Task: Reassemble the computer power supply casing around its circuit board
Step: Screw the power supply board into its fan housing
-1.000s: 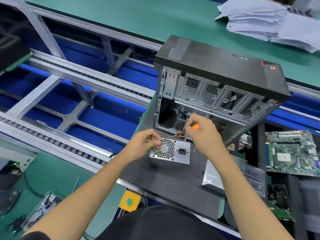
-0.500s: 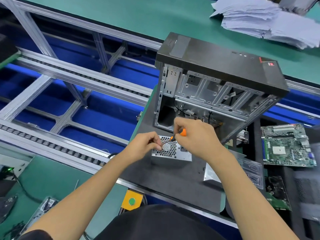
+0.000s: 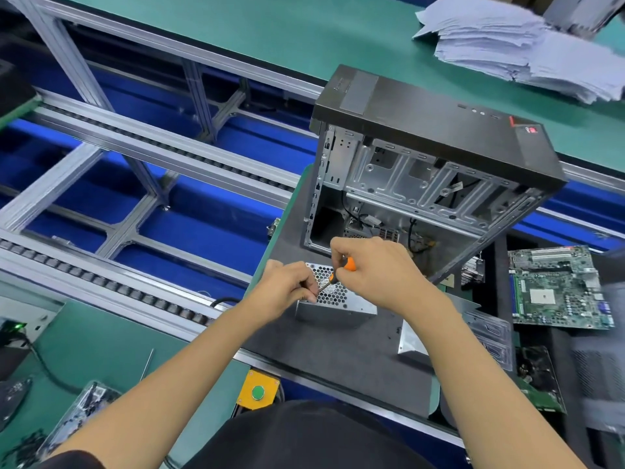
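Because the open computer case (image 3: pixel 436 170) stands upright on the dark mat (image 3: pixel 338 360) of the worktop (image 3: pixel 209 22), its stripped metal bays facing the person, it serves as the landmark for everything else, and it seems parked there only to leave room in front for the smaller job. Behind that case, well apart from it on the green surface, lies a heap of white sheets (image 3: pixel 521 49), out of the way; to the right of the case a bare motherboard (image 3: pixel 558 289) rests flat, set aside. Just in front of the case's lower edge sits the power supply (image 3: pixel 341 301), a small silver box on the mat with its perforated fan grille turned upward, most likely so that the screw points on that face can be reached from above. A loose silver plate (image 3: pixel 411 343) lies further forward and to the right of the case, partly under the right forearm; whether it belongs to the casing cannot be told. The left hand (image 3: pixel 287 287) rests at the near left corner of the box, fingers curled and pinched around the tool's tip, apparently steadying it, perhaps on a screw too small to see. The right hand (image 3: pixel 375 269) is closed around the orange-handled screwdriver (image 3: pixel 340 272), which slants down and leftward from the case toward that same corner, a grip suited to turning while the other hand guides.
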`<state>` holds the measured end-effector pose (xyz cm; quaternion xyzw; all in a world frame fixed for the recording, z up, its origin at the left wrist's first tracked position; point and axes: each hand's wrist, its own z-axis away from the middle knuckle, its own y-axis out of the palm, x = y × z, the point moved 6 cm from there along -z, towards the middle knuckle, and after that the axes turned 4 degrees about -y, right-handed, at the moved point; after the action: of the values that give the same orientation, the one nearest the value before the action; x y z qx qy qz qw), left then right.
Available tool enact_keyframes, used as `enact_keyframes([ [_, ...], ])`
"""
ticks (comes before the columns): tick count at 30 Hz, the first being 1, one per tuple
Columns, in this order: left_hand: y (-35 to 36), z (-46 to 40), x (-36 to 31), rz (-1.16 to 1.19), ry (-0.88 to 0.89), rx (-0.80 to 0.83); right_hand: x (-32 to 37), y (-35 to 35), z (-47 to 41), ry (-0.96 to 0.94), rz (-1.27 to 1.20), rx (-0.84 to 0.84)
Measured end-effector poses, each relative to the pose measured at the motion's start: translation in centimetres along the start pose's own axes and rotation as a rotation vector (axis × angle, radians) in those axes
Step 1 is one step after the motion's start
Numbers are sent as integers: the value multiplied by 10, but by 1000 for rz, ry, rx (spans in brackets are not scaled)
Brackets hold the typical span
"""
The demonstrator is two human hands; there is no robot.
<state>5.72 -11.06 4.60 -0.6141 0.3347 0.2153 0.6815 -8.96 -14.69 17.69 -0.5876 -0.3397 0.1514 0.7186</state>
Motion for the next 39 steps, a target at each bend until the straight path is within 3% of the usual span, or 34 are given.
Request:
enact_keyframes([
  [5,1,6,5,-183,-29,-99,9,10,-6,-57,42,64],
  [14,5,6,7,-184,-146,27,15,13,-12,-103,87,82],
  [28,-1,16,7,-166,-236,-58,17,13,-23,-109,63,78],
  [39,-1,11,1,14,-258,188,20,14,-24,-145,78,136],
])
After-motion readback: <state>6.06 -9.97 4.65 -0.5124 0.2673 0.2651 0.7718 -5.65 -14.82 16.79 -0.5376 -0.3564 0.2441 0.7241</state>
